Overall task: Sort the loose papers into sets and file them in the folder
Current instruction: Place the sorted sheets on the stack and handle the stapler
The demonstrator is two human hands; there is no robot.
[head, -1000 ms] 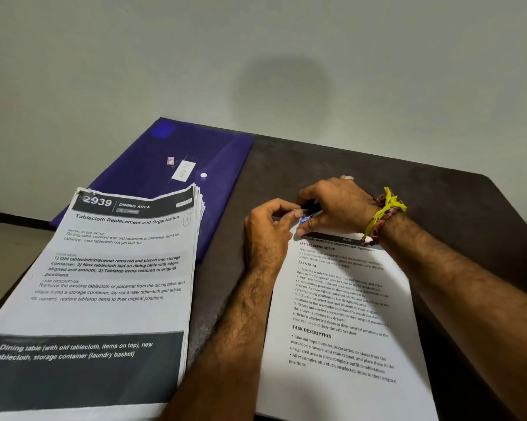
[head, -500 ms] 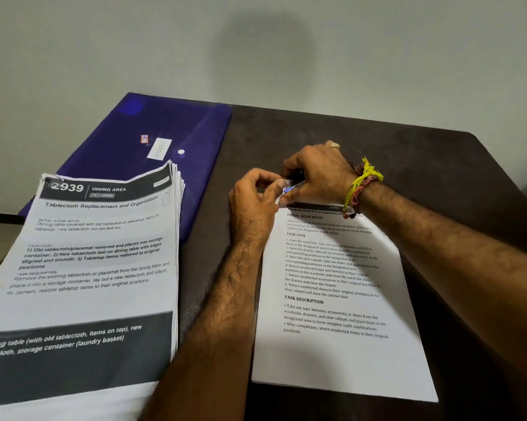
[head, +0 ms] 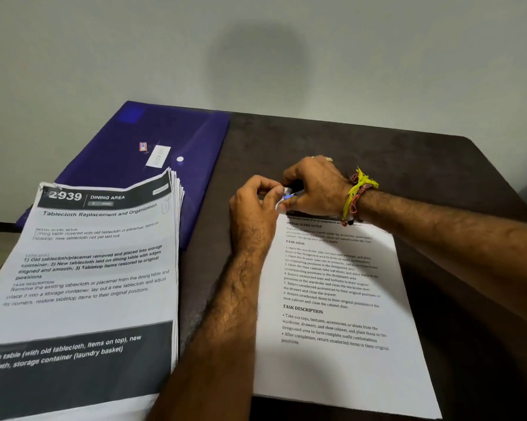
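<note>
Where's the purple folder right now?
The purple folder lies at the table's far left, behind the thick paper stack.

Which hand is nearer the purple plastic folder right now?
Left. The left hand sits just right of the purple plastic folder; the right hand lies further right, beyond the left.

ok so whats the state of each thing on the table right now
folder: shut, flat, partly under the stack
paper stack: flat, top corner curled
paper set: flat, top edge under both hands
small clip: pinched between the hands at that edge
left hand: grip curled on the clip
right hand: grip curled on the clip
</note>
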